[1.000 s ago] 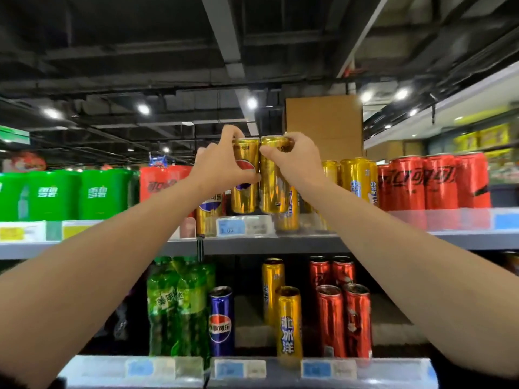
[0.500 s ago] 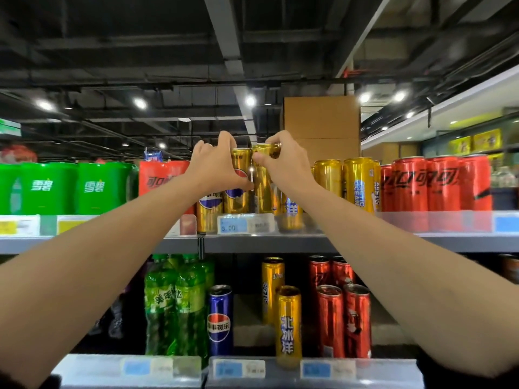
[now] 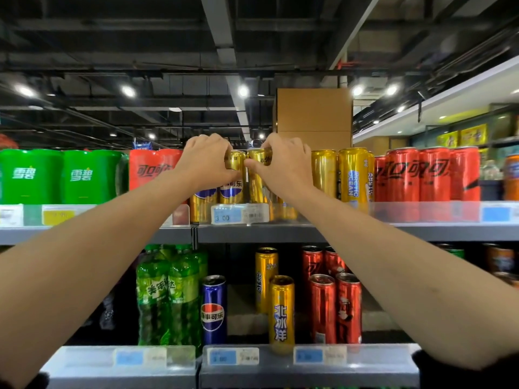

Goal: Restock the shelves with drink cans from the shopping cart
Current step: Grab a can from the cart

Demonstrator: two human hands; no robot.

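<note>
Both arms reach up to the upper shelf (image 3: 261, 233). My left hand (image 3: 203, 160) grips a gold Pepsi can (image 3: 234, 178) near its top. Beside it, my right hand (image 3: 283, 164) grips a gold can (image 3: 257, 179) with its fingers curled over the rim. The two cans stand side by side, touching, behind the price-tag rail, their bases hidden by it. Another gold Pepsi can (image 3: 202, 204) stands just left of them. More gold Arctic Ocean cans (image 3: 352, 178) stand to the right.
Green Sprite packs (image 3: 56, 176) fill the upper shelf's left, red cola cans (image 3: 427, 174) its right. The lower shelf (image 3: 280, 363) holds green bottles (image 3: 168, 296), a blue Pepsi can (image 3: 214, 310), gold cans (image 3: 281, 313) and red cans (image 3: 334, 307). A cardboard box (image 3: 313, 116) stands behind.
Both hands have lowered the two gold cans from above the rail down onto the upper shelf and pushed them further in. The view has tilted slightly.
</note>
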